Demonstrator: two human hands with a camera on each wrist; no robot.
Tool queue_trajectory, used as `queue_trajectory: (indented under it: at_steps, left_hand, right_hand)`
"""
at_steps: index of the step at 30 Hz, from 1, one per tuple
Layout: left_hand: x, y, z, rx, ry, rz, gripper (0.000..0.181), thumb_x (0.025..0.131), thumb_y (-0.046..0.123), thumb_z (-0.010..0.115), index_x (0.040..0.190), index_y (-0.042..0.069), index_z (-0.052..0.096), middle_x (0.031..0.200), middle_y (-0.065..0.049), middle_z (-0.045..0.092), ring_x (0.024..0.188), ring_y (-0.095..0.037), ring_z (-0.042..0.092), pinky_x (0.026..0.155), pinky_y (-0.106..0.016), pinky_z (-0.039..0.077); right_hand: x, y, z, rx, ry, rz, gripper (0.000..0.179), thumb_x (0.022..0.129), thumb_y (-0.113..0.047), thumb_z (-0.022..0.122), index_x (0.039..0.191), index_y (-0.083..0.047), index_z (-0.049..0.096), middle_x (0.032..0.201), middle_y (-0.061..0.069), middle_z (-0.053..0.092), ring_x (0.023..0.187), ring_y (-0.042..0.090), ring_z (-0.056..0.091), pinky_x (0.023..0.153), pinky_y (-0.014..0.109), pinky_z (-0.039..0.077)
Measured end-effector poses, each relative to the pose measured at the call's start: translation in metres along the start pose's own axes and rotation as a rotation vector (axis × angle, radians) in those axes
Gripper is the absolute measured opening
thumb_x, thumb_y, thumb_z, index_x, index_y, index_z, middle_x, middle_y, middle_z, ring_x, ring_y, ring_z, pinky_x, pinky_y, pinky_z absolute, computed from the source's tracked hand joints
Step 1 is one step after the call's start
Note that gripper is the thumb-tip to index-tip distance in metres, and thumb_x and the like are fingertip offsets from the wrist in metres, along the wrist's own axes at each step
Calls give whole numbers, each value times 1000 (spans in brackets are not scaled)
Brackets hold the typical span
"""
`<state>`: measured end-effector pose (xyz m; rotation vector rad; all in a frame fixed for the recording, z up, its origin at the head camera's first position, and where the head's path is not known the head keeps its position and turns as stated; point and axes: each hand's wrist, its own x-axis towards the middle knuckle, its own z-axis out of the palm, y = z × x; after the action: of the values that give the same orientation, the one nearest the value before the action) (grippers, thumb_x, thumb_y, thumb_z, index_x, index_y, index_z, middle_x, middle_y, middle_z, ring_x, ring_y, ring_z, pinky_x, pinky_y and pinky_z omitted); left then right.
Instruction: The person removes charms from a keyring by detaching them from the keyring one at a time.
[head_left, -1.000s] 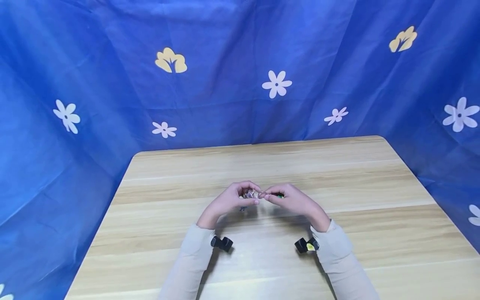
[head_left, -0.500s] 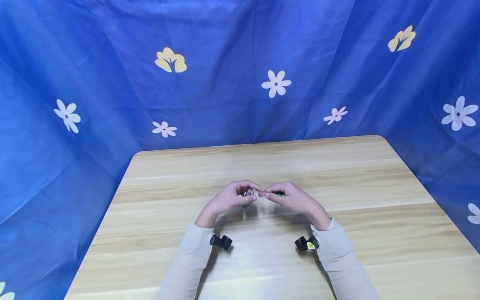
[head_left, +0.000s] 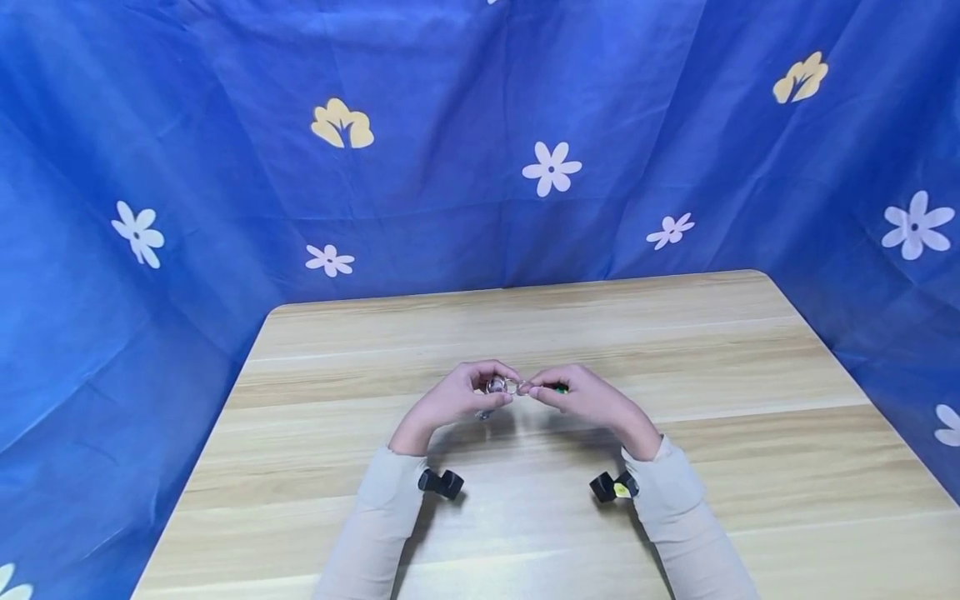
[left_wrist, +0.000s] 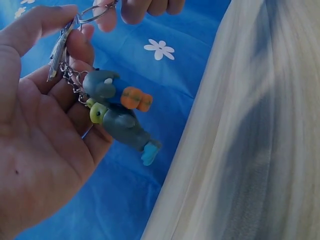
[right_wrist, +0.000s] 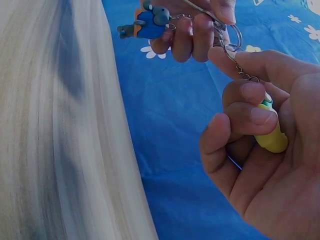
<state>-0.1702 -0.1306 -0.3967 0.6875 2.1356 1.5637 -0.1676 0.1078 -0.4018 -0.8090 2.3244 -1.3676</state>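
Over the smooth, softly glossy, pale wood-grained counter (head_left: 525,533) are a shiny, round silver metal ring (right_wrist: 240,36) and a matt grey, blue and orange plastic figurine (left_wrist: 120,90); behind it, creased blue flowered cloth (head_left: 450,225).

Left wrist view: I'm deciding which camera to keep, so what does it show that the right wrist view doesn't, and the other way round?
Only the left wrist view shows a yellow-headed figure with a light-blue tip, and the open palm of the left hand.

Only the right wrist view shows a yellow charm with a green top, under the curled fingers of the right hand.

Both show a blue-and-orange figure, a metal ring, part of each hand, the wooden table and the blue flowered cloth.
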Motion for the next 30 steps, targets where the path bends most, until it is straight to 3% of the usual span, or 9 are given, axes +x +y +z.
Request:
queue_trajectory:
  at_steps: [6,16,25,30]
  left_hand:
    - [1,1,0,-25,-3,-21,30,88,10,67,116,4,63,77,1,53,60,-8,47,55,-19,41]
    - [0,0,1,19,16,-30,30,87,13,69,115,4,64,85,1,57,77,-12,53,67,-21,46]
    - [1,-2,1,-15,0,-27,30,87,12,68,116,4,63,80,1,56,64,-8,49,57,-19,43]
    - [1,-2,1,-16,-12,-39,31,88,13,67,117,3,62,78,1,59,58,-8,49,54,-25,44]
  right_hand:
    - [0,-1,-1,-6,7,5,26,98,-22,56,114,-8,70,115,13,70,86,24,62,67,28,53]
    - [0,-1,1,-3,4,4,26,98,-23,56,114,-8,70,116,11,69,90,15,61,69,30,54]
    - [-2,-3,0,-10,8,-3,27,98,-23,56,115,-7,70,117,12,69,91,17,62,69,29,54]
    - [-2,-5,0,-15,10,-17,27,98,-21,56,115,-6,70,116,12,69,91,15,62,70,27,53]
